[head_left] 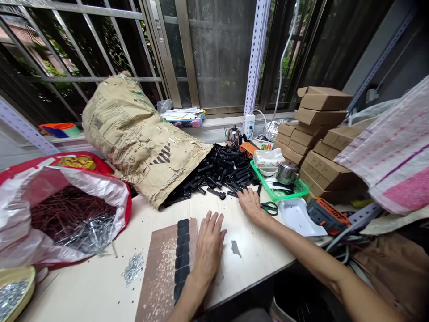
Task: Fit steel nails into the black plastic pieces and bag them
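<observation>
My left hand (209,243) lies open, its fingers stretched out, on the table beside a column of flat black pieces (182,249). Those pieces line the right edge of a brown board (157,264) and overlap one another. At the near edge of a heap of black plastic parts (223,165), my right hand (250,203) curls its fingers down onto a part; the fingertips are partly hidden. Green-handled scissors (270,208) lie just right of that hand. The heap spills from the mouth of a large brown paper sack (140,138).
At left are a red-and-white bag (117,192) of metal pins and small metal bits (133,268). A green basket (284,194) with a metal cup, a white tray (301,217), an orange-black power tool (328,214) and stacked cardboard boxes (325,172) line the right.
</observation>
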`<state>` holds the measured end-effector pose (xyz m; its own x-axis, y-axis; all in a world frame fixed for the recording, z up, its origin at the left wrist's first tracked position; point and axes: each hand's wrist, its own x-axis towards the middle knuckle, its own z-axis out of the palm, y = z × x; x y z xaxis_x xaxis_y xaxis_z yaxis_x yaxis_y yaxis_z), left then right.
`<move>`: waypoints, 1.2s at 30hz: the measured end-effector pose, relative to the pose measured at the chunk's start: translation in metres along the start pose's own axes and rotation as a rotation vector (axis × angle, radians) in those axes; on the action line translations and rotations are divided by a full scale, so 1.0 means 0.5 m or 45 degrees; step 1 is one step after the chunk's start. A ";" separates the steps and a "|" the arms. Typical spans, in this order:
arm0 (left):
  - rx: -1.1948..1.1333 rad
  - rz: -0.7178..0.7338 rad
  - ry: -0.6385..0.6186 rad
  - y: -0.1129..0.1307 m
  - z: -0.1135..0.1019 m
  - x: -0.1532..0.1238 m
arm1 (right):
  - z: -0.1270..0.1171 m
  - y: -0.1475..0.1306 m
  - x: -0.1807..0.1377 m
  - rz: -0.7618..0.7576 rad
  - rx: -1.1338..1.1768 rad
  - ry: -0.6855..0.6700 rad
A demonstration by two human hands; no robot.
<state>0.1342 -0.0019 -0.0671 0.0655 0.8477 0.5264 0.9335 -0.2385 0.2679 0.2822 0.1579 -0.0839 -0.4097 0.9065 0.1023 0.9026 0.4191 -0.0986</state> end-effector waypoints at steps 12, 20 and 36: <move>-0.025 -0.213 -0.132 -0.062 -0.007 0.054 | -0.037 -0.078 -0.020 -0.437 1.225 -0.437; -0.412 -0.557 0.019 -0.106 -0.044 0.021 | -0.003 -0.114 0.061 -0.230 0.591 -0.097; -1.894 -1.737 0.247 -0.180 -0.125 0.035 | -0.002 -0.250 0.179 0.227 1.368 -0.471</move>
<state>0.0294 0.0046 -0.0317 -0.4156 0.7478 -0.5177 -0.6314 0.1725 0.7561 0.1327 0.1867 -0.0614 -0.4620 0.8424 -0.2772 0.4459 -0.0496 -0.8937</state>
